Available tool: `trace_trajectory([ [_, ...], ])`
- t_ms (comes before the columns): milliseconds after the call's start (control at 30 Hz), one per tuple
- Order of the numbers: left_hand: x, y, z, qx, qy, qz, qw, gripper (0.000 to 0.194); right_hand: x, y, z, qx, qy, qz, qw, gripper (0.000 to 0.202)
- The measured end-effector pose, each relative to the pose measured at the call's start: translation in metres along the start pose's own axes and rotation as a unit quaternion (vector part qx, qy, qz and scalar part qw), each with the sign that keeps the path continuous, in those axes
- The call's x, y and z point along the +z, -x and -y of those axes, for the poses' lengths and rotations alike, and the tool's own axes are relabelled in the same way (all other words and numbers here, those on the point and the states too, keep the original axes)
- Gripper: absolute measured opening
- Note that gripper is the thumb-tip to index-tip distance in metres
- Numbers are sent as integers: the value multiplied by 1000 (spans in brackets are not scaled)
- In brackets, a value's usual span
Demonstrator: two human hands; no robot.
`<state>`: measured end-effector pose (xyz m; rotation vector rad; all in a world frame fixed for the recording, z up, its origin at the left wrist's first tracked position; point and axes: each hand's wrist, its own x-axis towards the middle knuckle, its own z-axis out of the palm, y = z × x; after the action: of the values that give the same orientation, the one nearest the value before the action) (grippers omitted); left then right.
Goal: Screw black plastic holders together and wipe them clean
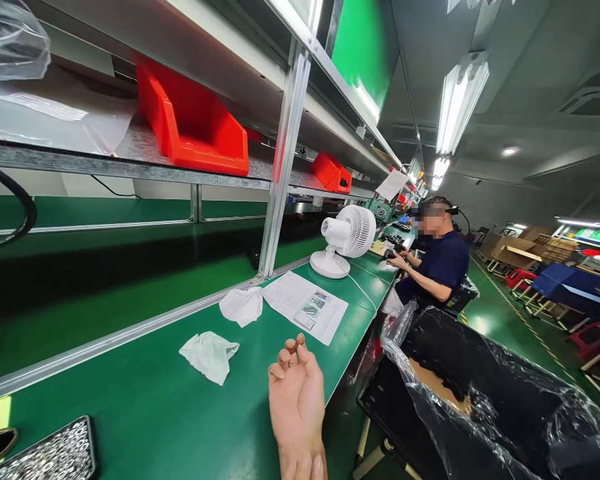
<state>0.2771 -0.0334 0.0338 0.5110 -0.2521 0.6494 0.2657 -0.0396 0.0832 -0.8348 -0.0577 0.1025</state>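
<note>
My right hand (297, 400) is raised palm up over the front of the green bench (145, 407). Its fingers are loosely curled and apart, and nothing lies in the palm. At the bottom edge, fingers of my left hand (304, 468) lie closed across my right wrist; the rest of that hand is out of frame. Beyond the right hand is a printed sheet (307, 303) with small pictures. A crumpled white cloth (241, 305) touches or nearly touches the sheet, and a second pale cloth (210, 355) lies nearer, to the left.
A tray of small metal parts (55, 453) stands at lower left. A white fan (347, 237) is farther along the bench. Red bins (210, 143) sit on the shelf above. On the right, a plastic-lined black crate (510, 373) stands beside the bench, with a seated co-worker (437, 260) beyond.
</note>
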Motion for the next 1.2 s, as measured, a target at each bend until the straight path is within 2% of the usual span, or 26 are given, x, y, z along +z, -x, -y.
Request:
trace_trajectory([
  [67, 0, -1, 1, 8, 11, -5, 1000, 32, 0, 0, 1, 2, -5, 0, 1000, 34],
  [233, 3, -2, 1, 49, 76, -61, 994, 42, 2, 0, -3, 25, -22, 9, 999, 34],
  [333, 1, -2, 4, 63, 52, -34, 996, 46, 1, -2, -5, 41, -36, 15, 998, 35],
  [400, -4, -2, 7, 91, -14, 8, 996, 49, -1, -4, -7, 53, -46, 17, 997, 36],
  [533, -21, -6, 13, 155, -116, 73, 978, 55, -5, -6, -16, 85, -66, 21, 994, 36],
  [733, -44, -11, 10, 183, -170, 121, 961, 47, -11, -8, -35, 143, -96, 23, 985, 26],
  [900, -46, -10, 13, 180, -162, 118, 963, 48, -15, -11, -38, 156, -112, 18, 981, 26],
  [1067, -46, -7, 16, 182, -140, 95, 969, 60, -14, -12, -37, 156, -111, 17, 981, 34],
  [1200, -48, -5, 16, 175, -154, 87, 969, 52, -16, -13, -40, 164, -118, 10, 979, 33],
])
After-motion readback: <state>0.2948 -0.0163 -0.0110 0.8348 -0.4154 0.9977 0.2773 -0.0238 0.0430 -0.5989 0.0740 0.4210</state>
